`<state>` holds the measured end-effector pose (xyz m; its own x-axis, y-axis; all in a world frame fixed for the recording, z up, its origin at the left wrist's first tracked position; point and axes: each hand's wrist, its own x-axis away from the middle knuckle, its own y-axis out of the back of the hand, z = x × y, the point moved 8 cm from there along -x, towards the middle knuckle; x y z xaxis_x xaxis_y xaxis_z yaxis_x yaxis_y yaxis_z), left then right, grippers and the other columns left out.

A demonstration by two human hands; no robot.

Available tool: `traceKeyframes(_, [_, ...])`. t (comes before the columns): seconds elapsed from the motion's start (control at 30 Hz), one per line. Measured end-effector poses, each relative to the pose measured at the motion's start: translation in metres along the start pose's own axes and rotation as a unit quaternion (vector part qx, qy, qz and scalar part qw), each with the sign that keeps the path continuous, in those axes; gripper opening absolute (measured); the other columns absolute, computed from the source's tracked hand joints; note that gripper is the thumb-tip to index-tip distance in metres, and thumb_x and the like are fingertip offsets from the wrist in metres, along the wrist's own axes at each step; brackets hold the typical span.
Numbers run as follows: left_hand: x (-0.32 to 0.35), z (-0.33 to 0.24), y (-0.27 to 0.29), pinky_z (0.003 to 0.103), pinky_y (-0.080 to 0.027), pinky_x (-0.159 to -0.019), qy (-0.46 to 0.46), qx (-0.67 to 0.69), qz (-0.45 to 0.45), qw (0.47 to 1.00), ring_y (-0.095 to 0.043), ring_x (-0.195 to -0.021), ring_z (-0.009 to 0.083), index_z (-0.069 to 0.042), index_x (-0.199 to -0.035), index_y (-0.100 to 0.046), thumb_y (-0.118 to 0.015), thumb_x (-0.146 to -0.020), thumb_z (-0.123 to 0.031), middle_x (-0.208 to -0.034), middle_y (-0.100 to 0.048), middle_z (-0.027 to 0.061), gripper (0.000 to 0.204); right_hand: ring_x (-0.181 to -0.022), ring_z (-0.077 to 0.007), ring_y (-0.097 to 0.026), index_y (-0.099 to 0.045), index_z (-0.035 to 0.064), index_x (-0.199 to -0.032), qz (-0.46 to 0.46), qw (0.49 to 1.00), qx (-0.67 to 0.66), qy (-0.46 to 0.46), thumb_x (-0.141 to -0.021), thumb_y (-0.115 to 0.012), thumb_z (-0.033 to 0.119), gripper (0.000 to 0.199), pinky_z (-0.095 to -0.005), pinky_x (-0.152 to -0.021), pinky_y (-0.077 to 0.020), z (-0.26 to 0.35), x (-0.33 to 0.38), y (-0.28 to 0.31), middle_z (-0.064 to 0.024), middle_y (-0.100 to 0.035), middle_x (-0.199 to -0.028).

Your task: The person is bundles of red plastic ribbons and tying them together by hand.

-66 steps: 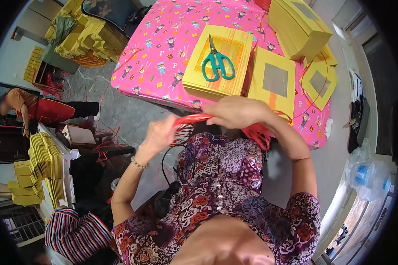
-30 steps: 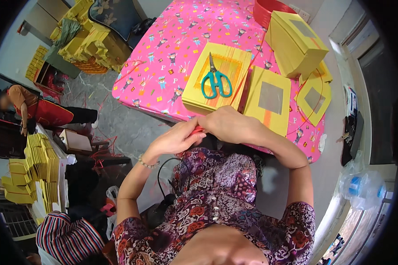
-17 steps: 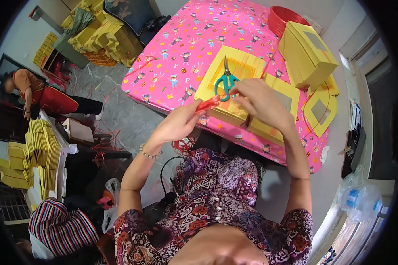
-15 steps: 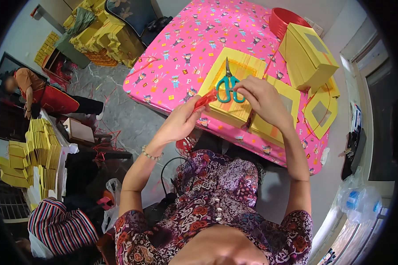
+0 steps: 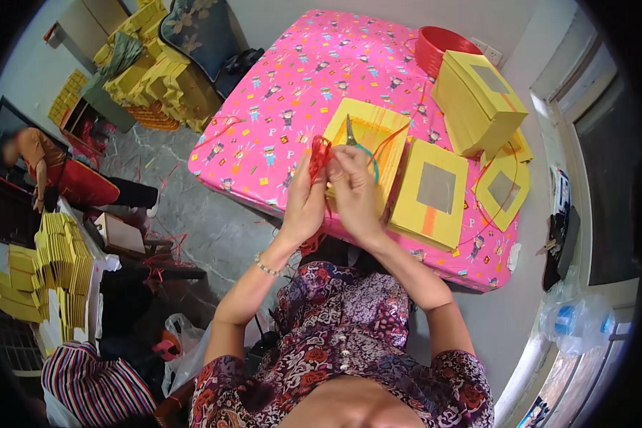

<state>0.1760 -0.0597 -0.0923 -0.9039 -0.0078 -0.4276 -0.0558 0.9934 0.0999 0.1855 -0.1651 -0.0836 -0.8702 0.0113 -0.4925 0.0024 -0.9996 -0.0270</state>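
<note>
A looped bundle of red cord (image 5: 319, 153) stands up from my left hand (image 5: 305, 203), whose fingers are closed round it. Right beside it my right hand (image 5: 355, 192) has its fingers pinched together against the cord; the exact pinch point is partly hidden. Under and behind the hands, on the pink table, lies a stack of yellow card pieces (image 5: 379, 118). Teal-handled scissors (image 5: 350, 130) rest on that stack, blades pointing away, their handles mostly covered by my right hand. To the right lies a second yellow stack with a windowed top (image 5: 415, 214).
The table has a patterned pink cover (image 5: 285, 93). At its right stand a tall yellow stack (image 5: 471, 107), a red round tub (image 5: 446, 46) and a yellow windowed piece (image 5: 503, 187). A person (image 5: 57, 171) bends over at the far left, near folded yellow card (image 5: 68, 250).
My right hand has come left and down to meet my left hand. The red cord now stands upright as a looped bundle. The scissors' handles have become mostly covered.
</note>
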Motion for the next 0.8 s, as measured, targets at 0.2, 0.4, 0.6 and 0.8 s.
traceKeyframes(0.2, [0.003,-0.03,0.026,0.024,-0.042,-0.067,-0.053,0.14,-0.103,0.983,-0.051,-0.076,0.0107,-0.004,-0.104,-0.051,-0.044,-0.099,-0.019,-0.084,-0.054,0.0017,0.017,-0.112,-0.0302,-0.051,-0.031,-0.0063,-0.131,0.12,0.99,-0.054,0.048,-0.099,-0.043,0.024,0.045,-0.0359,-0.096,-0.039,0.008,0.025,-0.046,-0.0211,-0.052,-0.115])
traceKeyframes(0.4, [-0.005,-0.1,0.079,0.022,-0.022,-0.045,-0.05,0.368,-0.069,0.926,-0.025,-0.05,0.0054,-0.011,-0.088,-0.043,-0.044,-0.099,-0.02,-0.066,-0.029,-0.0055,0.015,-0.082,-0.0346,-0.057,-0.046,-0.0006,-0.111,0.318,0.948,-0.005,-0.013,-0.095,-0.052,0.023,0.029,-0.0421,-0.069,-0.0438,-0.019,0.081,-0.075,-0.0208,-0.053,-0.088])
traceKeyframes(0.6, [0.028,-0.189,0.172,0.021,-0.02,-0.044,-0.202,0.337,-0.122,0.911,-0.022,-0.049,0.0044,-0.011,-0.081,-0.039,-0.044,-0.098,-0.015,-0.066,-0.028,-0.0041,0.018,-0.083,-0.0342,-0.055,-0.05,0.0022,-0.099,0.447,0.894,-0.006,-0.011,-0.091,-0.056,0.02,0.02,-0.042,-0.07,-0.0445,-0.09,0.166,-0.097,-0.0142,-0.048,-0.089])
traceKeyframes(0.8, [0.045,-0.159,0.269,0.02,-0.022,-0.043,-0.235,0.149,-0.235,0.931,-0.026,-0.048,0.0038,-0.011,-0.08,-0.041,-0.045,-0.098,-0.014,-0.064,-0.032,-0.0033,0.018,-0.077,-0.0417,-0.058,-0.046,0.0044,-0.099,0.47,0.873,0.107,-0.077,-0.086,-0.05,0.012,0.016,-0.0484,-0.066,-0.0443,-0.143,0.158,-0.082,-0.0225,-0.056,-0.077])
